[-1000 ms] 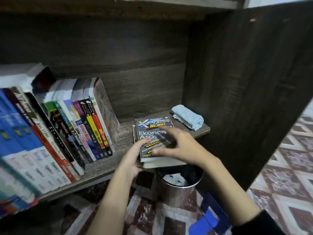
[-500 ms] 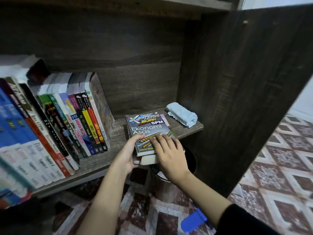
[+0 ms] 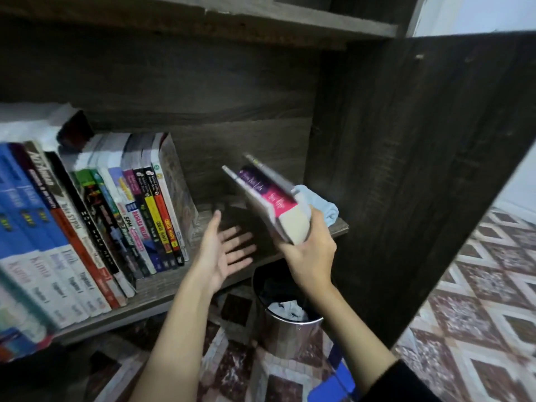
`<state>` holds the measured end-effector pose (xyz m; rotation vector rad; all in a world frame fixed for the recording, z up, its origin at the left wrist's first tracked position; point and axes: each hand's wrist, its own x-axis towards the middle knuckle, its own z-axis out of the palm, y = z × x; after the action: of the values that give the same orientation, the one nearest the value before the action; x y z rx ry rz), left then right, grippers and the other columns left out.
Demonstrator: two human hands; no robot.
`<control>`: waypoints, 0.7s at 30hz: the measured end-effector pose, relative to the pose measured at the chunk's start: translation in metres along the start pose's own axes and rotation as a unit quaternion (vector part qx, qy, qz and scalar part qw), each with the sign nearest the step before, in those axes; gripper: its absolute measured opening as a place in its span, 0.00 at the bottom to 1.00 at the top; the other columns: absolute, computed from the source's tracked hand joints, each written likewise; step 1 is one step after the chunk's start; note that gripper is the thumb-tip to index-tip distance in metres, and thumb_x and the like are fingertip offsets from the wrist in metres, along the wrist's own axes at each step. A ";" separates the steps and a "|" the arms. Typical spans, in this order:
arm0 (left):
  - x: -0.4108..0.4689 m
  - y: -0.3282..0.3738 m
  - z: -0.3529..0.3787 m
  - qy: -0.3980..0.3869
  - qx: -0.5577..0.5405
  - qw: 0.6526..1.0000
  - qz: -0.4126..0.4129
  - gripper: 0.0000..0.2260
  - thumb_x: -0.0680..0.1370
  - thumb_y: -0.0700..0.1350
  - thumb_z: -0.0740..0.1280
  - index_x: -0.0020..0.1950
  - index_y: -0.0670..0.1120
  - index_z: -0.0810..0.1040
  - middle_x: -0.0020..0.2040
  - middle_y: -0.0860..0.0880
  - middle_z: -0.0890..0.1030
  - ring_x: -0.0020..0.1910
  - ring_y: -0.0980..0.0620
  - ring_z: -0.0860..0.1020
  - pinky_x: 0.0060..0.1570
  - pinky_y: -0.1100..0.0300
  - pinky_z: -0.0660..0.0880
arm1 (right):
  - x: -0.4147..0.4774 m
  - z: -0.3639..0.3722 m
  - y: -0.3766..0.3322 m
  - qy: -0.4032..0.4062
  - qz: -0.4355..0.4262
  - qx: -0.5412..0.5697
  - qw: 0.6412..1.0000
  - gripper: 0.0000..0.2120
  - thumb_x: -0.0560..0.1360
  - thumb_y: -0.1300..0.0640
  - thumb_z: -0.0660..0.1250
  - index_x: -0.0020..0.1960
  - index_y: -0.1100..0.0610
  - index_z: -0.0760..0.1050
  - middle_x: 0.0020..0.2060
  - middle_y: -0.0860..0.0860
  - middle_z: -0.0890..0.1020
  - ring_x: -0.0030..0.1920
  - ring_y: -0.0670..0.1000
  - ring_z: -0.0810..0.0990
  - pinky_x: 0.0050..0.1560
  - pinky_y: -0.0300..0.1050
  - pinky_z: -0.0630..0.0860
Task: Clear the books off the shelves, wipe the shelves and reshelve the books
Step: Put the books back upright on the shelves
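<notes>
Our right hand (image 3: 309, 253) grips a small stack of paperback books (image 3: 261, 187), the one facing us purple and pink, by its near end. The fingers (image 3: 288, 252) curl under the left side, the thumb lies along the right, and the cream page block faces us. The stack is held clear of the dark wooden shelf board (image 3: 174, 282), tilted with its far end toward eleven o'clock.

Our left hand (image 3: 216, 253) hangs at nine o'clock of the right one, palm up, its blurred digits straight and spread, holding nothing. At nine o'clock of it, a row of bright-spined books (image 3: 130, 216) stands slanted on the same board.

A folded light blue cloth (image 3: 326, 208) lies on the shelf at one o'clock of the right hand, partly hidden behind the stack. At six o'clock, below the board, a shiny round metal bin (image 3: 290, 338) stands on the patterned tile floor (image 3: 478, 300).
</notes>
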<state>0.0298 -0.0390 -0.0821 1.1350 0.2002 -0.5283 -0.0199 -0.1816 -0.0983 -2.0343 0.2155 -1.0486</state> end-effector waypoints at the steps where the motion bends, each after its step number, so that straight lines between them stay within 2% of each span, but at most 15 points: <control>1: 0.001 -0.002 0.002 0.012 0.000 1.000 -0.001 0.26 0.79 0.61 0.54 0.69 0.43 0.69 0.65 0.43 0.75 0.60 0.42 0.75 0.52 0.49 0.72 | 0.004 -0.001 -0.009 0.016 0.082 0.064 0.994 0.26 0.61 0.53 0.78 0.54 0.55 0.72 0.45 0.49 0.80 0.46 0.52 0.78 0.47 0.48 0.74; 3: 0.003 -0.007 0.008 0.030 0.012 0.999 -0.001 0.24 0.81 0.56 0.56 0.72 0.43 0.66 0.68 0.43 0.72 0.65 0.42 0.72 0.57 0.48 0.69 | 0.009 0.000 -0.022 0.045 0.189 0.185 0.963 0.22 0.62 0.55 0.79 0.50 0.54 0.71 0.44 0.49 0.81 0.46 0.51 0.81 0.50 0.53 0.78; 4: 0.004 -0.009 0.011 0.032 0.016 0.999 0.002 0.23 0.81 0.55 0.56 0.72 0.43 0.66 0.68 0.43 0.72 0.65 0.43 0.72 0.58 0.49 0.69 | 0.011 0.001 -0.027 0.059 0.233 0.261 0.935 0.21 0.63 0.58 0.79 0.50 0.54 0.72 0.45 0.49 0.83 0.46 0.51 0.82 0.51 0.55 0.79; 5: 0.005 -0.011 0.014 0.031 0.014 0.999 0.009 0.23 0.81 0.54 0.57 0.71 0.44 0.67 0.67 0.44 0.73 0.63 0.44 0.72 0.58 0.49 0.68 | 0.013 0.002 -0.031 0.068 0.281 0.342 0.894 0.20 0.64 0.61 0.78 0.51 0.54 0.73 0.46 0.51 0.84 0.47 0.52 0.84 0.51 0.57 0.80; 7: 0.007 -0.013 0.019 0.026 -0.003 0.999 0.036 0.21 0.81 0.53 0.57 0.70 0.44 0.68 0.66 0.45 0.74 0.61 0.45 0.74 0.56 0.52 0.69 | 0.016 0.006 -0.035 0.081 0.380 0.476 0.789 0.21 0.67 0.67 0.76 0.57 0.57 0.74 0.50 0.54 0.84 0.48 0.55 0.84 0.50 0.61 0.80; 9: 0.007 -0.012 0.023 0.023 -0.030 0.997 0.067 0.18 0.82 0.51 0.56 0.68 0.44 0.70 0.66 0.45 0.75 0.63 0.46 0.73 0.53 0.55 0.70 | 0.014 0.009 -0.038 0.088 0.461 0.553 0.689 0.24 0.68 0.71 0.73 0.61 0.59 0.74 0.53 0.59 0.83 0.49 0.60 0.84 0.49 0.64 0.79; 11: 0.008 -0.012 0.026 0.024 -0.040 0.995 0.086 0.16 0.82 0.48 0.56 0.67 0.44 0.71 0.65 0.45 0.75 0.60 0.48 0.74 0.53 0.56 0.71 | 0.010 0.013 -0.038 0.100 0.514 0.575 0.629 0.23 0.69 0.72 0.71 0.62 0.61 0.73 0.54 0.62 0.82 0.48 0.62 0.83 0.44 0.63 0.80; 14: 0.009 -0.018 0.030 0.040 -0.003 0.995 0.091 0.13 0.82 0.44 0.58 0.64 0.43 0.73 0.63 0.44 0.77 0.54 0.52 0.75 0.50 0.61 0.72 | 0.005 0.021 -0.033 0.114 0.555 0.572 0.594 0.21 0.70 0.73 0.70 0.62 0.65 0.73 0.54 0.65 0.81 0.42 0.62 0.82 0.26 0.55 0.79; 15: 0.009 -0.021 0.031 0.050 0.017 0.994 0.094 0.12 0.81 0.43 0.59 0.64 0.42 0.73 0.61 0.46 0.77 0.51 0.53 0.76 0.46 0.64 0.73 | 0.004 0.024 -0.031 0.118 0.558 0.575 0.586 0.21 0.70 0.74 0.69 0.62 0.65 0.73 0.54 0.65 0.80 0.41 0.62 0.82 0.24 0.54 0.78; 18: 0.012 -0.024 0.034 0.061 0.064 0.991 0.103 0.12 0.81 0.42 0.61 0.63 0.40 0.74 0.57 0.46 0.79 0.43 0.55 0.78 0.34 0.70 0.73 | 0.003 0.035 -0.025 0.132 0.556 0.574 0.587 0.21 0.69 0.74 0.68 0.61 0.66 0.74 0.54 0.65 0.81 0.44 0.63 0.82 0.33 0.56 0.80; 19: 0.014 -0.026 0.033 0.058 0.075 0.990 0.103 0.12 0.80 0.42 0.62 0.63 0.41 0.74 0.56 0.45 0.80 0.43 0.55 0.79 0.34 0.68 0.73 | 0.003 0.039 -0.023 0.133 0.555 0.570 0.591 0.21 0.69 0.74 0.68 0.61 0.66 0.74 0.54 0.65 0.81 0.46 0.64 0.82 0.36 0.56 0.80; 21: 0.017 -0.030 0.032 0.055 0.095 0.989 0.101 0.13 0.80 0.42 0.63 0.63 0.42 0.75 0.55 0.45 0.82 0.45 0.53 0.80 0.36 0.65 0.73 | 0.004 0.044 -0.019 0.134 0.555 0.551 0.609 0.21 0.70 0.74 0.69 0.62 0.66 0.73 0.54 0.64 0.81 0.47 0.63 0.82 0.32 0.52 0.80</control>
<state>0.0265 -0.0823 -0.0999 1.3544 0.1302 -0.3095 0.0111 -0.1449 -0.0958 -0.3357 0.6713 -0.3737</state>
